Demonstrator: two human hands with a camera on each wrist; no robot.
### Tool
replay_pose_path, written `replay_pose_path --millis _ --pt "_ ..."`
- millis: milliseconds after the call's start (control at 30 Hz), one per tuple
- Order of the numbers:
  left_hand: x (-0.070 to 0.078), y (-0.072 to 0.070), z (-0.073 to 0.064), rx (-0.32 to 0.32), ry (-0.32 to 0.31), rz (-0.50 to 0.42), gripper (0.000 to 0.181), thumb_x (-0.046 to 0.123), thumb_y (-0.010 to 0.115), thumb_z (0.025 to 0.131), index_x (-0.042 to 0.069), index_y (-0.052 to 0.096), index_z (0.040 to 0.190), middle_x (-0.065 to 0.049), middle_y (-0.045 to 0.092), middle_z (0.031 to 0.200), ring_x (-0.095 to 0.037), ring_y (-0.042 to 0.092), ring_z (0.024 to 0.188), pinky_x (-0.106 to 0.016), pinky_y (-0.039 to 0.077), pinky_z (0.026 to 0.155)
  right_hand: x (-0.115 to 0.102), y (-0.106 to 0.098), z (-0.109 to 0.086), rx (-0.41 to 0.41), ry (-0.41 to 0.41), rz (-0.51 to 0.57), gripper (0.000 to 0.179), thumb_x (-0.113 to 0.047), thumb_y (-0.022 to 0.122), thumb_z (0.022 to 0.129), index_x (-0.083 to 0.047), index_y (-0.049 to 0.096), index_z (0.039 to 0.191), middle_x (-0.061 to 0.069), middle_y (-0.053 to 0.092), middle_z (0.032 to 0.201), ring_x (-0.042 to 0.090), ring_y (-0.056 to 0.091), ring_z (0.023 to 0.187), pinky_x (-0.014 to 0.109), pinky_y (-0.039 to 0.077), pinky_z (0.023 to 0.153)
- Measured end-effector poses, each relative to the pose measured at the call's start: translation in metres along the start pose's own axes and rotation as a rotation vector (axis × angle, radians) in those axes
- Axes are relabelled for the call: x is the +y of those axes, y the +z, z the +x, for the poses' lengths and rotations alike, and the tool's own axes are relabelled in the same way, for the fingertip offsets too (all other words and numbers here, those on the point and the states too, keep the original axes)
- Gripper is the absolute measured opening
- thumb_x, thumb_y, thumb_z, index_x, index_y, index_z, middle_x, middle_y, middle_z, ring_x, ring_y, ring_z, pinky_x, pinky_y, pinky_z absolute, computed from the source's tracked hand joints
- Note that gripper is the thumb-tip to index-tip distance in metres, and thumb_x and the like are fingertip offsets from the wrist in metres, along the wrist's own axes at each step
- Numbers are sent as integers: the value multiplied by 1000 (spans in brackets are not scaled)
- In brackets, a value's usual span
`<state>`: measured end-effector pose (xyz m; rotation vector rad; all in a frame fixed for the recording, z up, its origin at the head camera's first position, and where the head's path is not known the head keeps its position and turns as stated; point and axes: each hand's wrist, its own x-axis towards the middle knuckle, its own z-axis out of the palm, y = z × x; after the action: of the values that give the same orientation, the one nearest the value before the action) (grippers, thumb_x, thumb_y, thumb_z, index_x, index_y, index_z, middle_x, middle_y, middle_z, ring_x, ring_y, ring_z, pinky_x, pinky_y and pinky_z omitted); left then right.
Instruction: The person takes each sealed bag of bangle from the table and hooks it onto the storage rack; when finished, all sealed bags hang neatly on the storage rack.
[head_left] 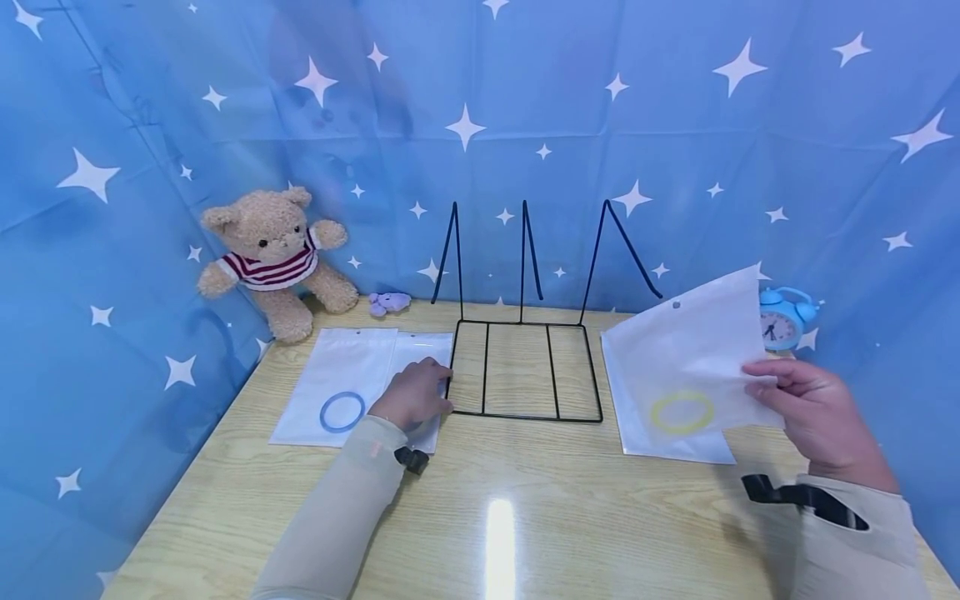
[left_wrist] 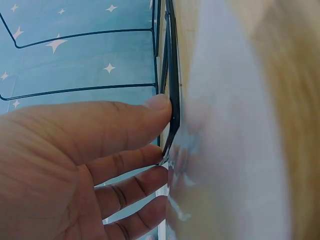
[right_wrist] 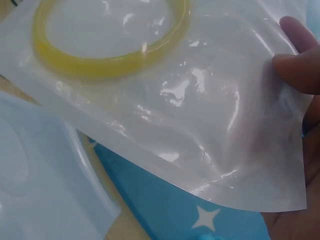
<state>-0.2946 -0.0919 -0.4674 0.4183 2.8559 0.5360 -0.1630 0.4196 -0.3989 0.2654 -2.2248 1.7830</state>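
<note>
In the head view, my left hand (head_left: 415, 392) lies over a pale plastic pouch, thumb and fingertips gripping the left bar of a black wire rack (head_left: 553, 367). The left wrist view shows that thumb (left_wrist: 161, 107) on the dark bar. My right hand (head_left: 825, 408) pinches the right edge of a white plastic pouch (head_left: 712, 325) with a hole at its top. A yellow ring (head_left: 682, 414) shows through this tilted, lifted pouch. Beneath it, partly hidden, lies another white pouch (head_left: 705, 450). The right wrist view shows the ring (right_wrist: 105, 65) inside the glossy film.
At left, a white pouch with a blue ring (head_left: 342, 412) overlaps the pouch (head_left: 426, 346) under my left hand. A teddy bear (head_left: 273, 258) and a small purple toy (head_left: 389, 303) sit behind. Behind the raised pouch stands a blue alarm clock (head_left: 783, 323). Starred curtains surround the wooden table (head_left: 427, 517).
</note>
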Motion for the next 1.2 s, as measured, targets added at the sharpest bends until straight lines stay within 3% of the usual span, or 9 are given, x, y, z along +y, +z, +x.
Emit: replay_pose_path --millis 333,533,700,900,1067,1133,1200 --pt "0 0 -1 -5 0 -1 64 27 84 90 14 62 148 -13 58 147 -37 56 134 -55 47 112 -12 7 -3 -30 -21 -17 36 17 61 96 -4 79 119 -14 74 118 2 62 74 16 48 64" --pt "0 0 -2 -5 2 6 64 28 84 90 14 62 149 -12 58 147 -36 56 134 -55 47 112 -18 10 -4 -48 -4 31 36 17 60 97 -2 77 123 -9 73 114 5 64 75 16 51 65" --pt "0 -1 -3 -1 14 5 63 27 84 90 13 63 147 -13 59 146 -36 56 133 -55 48 111 -22 13 -4 -32 33 -37 32 11 62 99 -1 75 126 -6 73 107 8 67 78 17 54 67" --pt "0 0 -3 1 16 14 63 28 84 90 13 63 147 -13 59 145 -36 57 132 -54 48 111 -22 13 -3 -13 14 -58 32 12 63 98 0 74 126 -4 73 100 7 63 74 18 52 63" --pt "1 -1 -4 10 23 17 63 28 84 90 12 63 147 -13 59 145 -37 57 132 -55 48 110 -23 16 -3 22 23 -178 32 8 65 99 -3 74 128 -6 53 73 14 43 61 28 39 53" --pt "2 -2 -4 10 24 18 63 29 84 90 12 63 147 -13 59 146 -37 57 132 -55 48 111 -24 18 -3 30 23 -228 33 6 65 100 -4 73 131 -6 39 66 17 34 58 34 33 52" --pt "2 -2 -4 9 23 18 63 29 84 91 12 63 147 -13 59 146 -37 57 132 -55 48 111 -23 19 -2 19 19 -214 35 6 65 100 -3 71 134 -4 34 66 20 30 57 36 30 51"
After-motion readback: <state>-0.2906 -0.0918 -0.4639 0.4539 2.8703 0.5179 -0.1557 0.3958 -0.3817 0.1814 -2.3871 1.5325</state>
